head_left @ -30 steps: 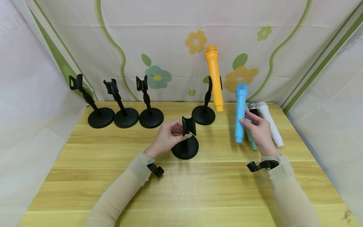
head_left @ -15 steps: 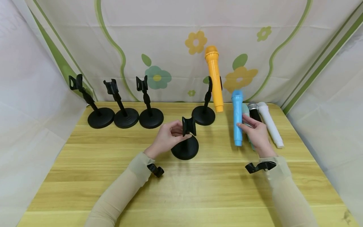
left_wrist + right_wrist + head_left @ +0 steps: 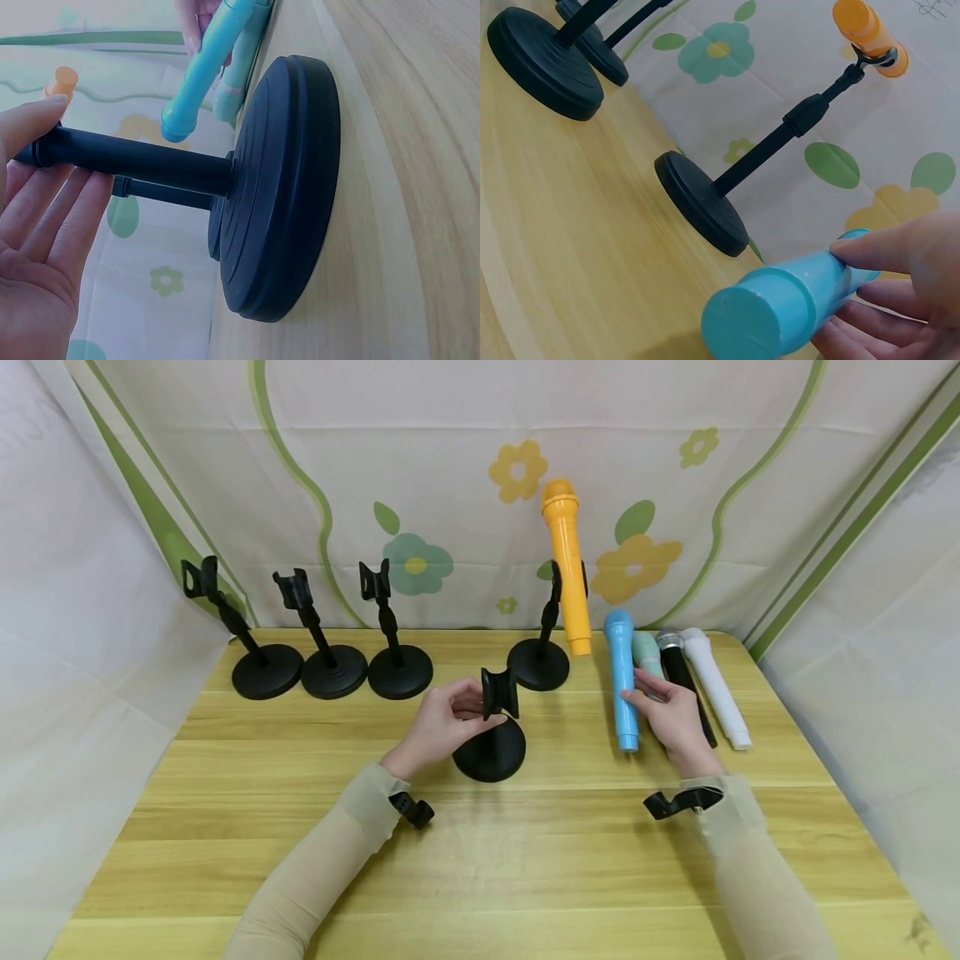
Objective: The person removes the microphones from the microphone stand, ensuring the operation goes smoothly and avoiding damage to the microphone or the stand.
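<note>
My left hand (image 3: 444, 727) grips the pole of a black microphone stand (image 3: 491, 752) just under its clip; in the left wrist view the thumb lies over the pole (image 3: 150, 157) and the fingers run beneath it. The round base stands on the table. With thumb and fingers, my right hand (image 3: 678, 722) pinches a blue microphone (image 3: 621, 681) around its handle, head end away from me. In the right wrist view its blunt bottom end (image 3: 742, 322) faces the camera. Beside it lie a mint green microphone (image 3: 647, 652), partly hidden, a black one (image 3: 678, 668) and a white one (image 3: 714, 681).
Behind stands a stand (image 3: 538, 664) with an orange microphone (image 3: 567, 568) leaning in its clip. At the back left are three more black stands (image 3: 400, 671), their clips bare. A patterned cloth (image 3: 450, 468) hangs along the back of the wooden table (image 3: 480, 868).
My right hand has brought the blue microphone left and lower, towards me, uncovering more of the mint green and black microphones. The left hand and its stand have stayed in place.
</note>
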Available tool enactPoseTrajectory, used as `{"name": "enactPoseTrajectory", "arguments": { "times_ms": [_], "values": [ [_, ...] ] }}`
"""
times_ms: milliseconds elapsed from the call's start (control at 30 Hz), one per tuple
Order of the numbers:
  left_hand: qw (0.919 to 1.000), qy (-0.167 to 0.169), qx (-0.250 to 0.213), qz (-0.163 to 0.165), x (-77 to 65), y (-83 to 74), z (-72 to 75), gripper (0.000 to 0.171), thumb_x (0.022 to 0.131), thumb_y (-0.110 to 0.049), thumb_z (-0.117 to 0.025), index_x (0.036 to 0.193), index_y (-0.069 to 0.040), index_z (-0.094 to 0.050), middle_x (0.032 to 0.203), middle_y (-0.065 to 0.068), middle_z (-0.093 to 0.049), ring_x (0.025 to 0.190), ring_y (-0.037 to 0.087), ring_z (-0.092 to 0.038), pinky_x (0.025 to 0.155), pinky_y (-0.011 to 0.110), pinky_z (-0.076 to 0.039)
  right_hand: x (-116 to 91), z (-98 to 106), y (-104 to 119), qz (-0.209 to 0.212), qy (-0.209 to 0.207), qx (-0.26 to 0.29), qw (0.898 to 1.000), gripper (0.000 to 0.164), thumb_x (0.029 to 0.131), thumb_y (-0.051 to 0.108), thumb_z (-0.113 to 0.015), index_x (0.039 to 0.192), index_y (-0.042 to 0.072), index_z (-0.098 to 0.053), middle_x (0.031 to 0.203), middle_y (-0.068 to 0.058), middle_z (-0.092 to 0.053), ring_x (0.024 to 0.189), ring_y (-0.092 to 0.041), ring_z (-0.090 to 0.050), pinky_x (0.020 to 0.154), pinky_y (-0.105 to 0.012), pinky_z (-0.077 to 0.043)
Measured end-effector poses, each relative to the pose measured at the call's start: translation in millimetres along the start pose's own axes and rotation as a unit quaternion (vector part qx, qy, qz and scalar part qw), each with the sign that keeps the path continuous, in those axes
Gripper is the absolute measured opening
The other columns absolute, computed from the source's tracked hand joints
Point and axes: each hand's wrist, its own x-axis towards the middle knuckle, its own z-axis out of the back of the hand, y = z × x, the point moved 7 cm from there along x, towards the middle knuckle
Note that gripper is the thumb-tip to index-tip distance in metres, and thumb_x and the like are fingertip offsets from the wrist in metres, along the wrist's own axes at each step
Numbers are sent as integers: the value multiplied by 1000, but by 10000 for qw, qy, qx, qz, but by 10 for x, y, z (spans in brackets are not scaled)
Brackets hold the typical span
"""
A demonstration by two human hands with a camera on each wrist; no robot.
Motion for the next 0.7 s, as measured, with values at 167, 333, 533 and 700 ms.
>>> {"name": "enactPoseTrajectory", "arguments": {
  "times_ms": [167,333,533,700],
  "values": [
    [10000,-1,-38,21,7,2,-2,18,85,3,-81,97,-3,-70,93,7,-75,81,17,-73,78,32,-61,14,-25,-18,-21,34,-120,9999,60,98,29,-72,149,7,-51,149,-16,-51,137,-28,-48,90,-10,-47],
    [9999,14,-76,64,7,4,-6,17,86,2,-81,98,-3,-70,94,7,-75,82,19,-74,78,34,-61,19,-33,-44,-163,8,-317,9994,58,98,28,-72,148,6,-52,146,-16,-54,135,-28,-50,90,-10,-48],
    [9999,12,-120,115,2,5,-7,17,86,2,-81,98,-3,-70,94,7,-74,83,23,-74,80,43,-61,-8,-51,-51,-307,-13,-540,9981,55,100,26,-70,148,4,-52,145,-17,-54,135,-30,-50,95,-18,-50],
    [9998,13,-187,100,1,7,-10,17,86,3,-80,98,-2,-70,93,8,-74,83,26,-74,81,51,-60,-8,-57,-75,-352,-59,-651,9972,56,101,28,-68,148,4,-52,145,-18,-54,135,-31,-50,105,-34,-47]
  ]
}}
